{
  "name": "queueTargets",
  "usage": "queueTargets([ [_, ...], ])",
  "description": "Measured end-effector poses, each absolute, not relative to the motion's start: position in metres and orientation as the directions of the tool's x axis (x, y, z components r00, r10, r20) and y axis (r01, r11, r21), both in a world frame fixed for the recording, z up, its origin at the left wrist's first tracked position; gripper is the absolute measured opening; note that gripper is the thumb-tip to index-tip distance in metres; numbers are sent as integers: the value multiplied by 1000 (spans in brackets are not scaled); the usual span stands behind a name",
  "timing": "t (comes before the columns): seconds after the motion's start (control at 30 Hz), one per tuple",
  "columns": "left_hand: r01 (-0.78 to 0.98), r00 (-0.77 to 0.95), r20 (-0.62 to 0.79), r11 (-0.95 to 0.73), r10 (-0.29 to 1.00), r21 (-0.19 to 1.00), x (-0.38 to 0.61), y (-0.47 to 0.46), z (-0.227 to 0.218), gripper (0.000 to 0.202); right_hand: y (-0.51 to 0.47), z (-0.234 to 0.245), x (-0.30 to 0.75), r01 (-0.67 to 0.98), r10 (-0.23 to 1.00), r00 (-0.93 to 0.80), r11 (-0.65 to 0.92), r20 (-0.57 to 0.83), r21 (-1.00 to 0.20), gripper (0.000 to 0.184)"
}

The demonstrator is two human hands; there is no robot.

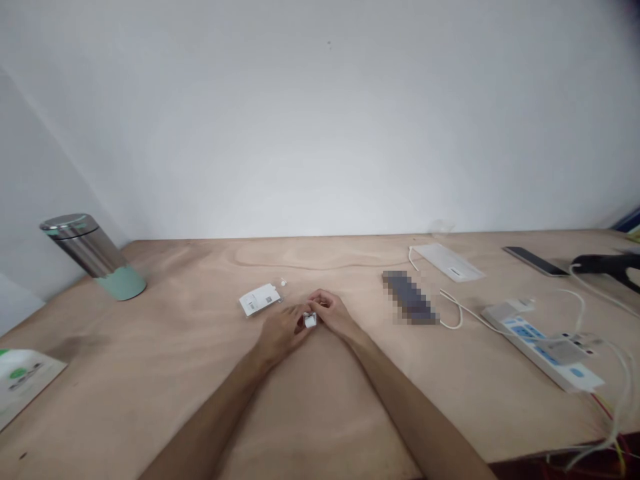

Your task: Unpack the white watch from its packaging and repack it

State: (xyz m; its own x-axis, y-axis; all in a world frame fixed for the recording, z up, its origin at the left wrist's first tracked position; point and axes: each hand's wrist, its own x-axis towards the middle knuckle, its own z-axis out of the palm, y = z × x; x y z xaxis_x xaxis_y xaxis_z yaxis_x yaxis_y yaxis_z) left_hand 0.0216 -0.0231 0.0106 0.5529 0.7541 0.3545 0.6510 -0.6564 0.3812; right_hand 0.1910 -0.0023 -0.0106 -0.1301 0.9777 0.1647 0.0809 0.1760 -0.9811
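Forearms (227, 393), two, bare: reaching from the near edge to the middle of the table (323, 413). White piece (311, 321), one, small: between left hand (283, 331) and right hand (332, 312), on or just above the wood, we cannot tell which. Handling, as we judge it: light, stiff, smooth enough to slip, perhaps fragile; best pinched lightly by its left and right sides. Appearance: blocky, pale, bright on the near face, greyish at the edges; finer detail too small for us to read. Left hand: fingers curled nearly closed, pinching the piece. Right hand: fingers bent inward, thumb close to forefinger, beside the piece; whether it grips, we cannot tell. Packet (260, 300), white, printed: just left and far of the hands.
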Motion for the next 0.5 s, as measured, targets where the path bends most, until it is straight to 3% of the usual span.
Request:
queueTargets([
  [0.23, 648, 354, 368, -509, 860, 567, 23, -23, 12, 30, -8, -4, 188, -15, 983, -176, -56, -52, -998, 26],
  [0.37, 590, 197, 320, -373, 926, 716, 20, -16, 10, 37, -9, -4, 190, -8, 975, -222, -27, -25, -1000, 27],
  [0.5, 460, 147, 220, -263, 964, 848, 17, -9, 8, 41, -8, -5, 190, -30, 977, -213, -16, -9, -999, 36],
])
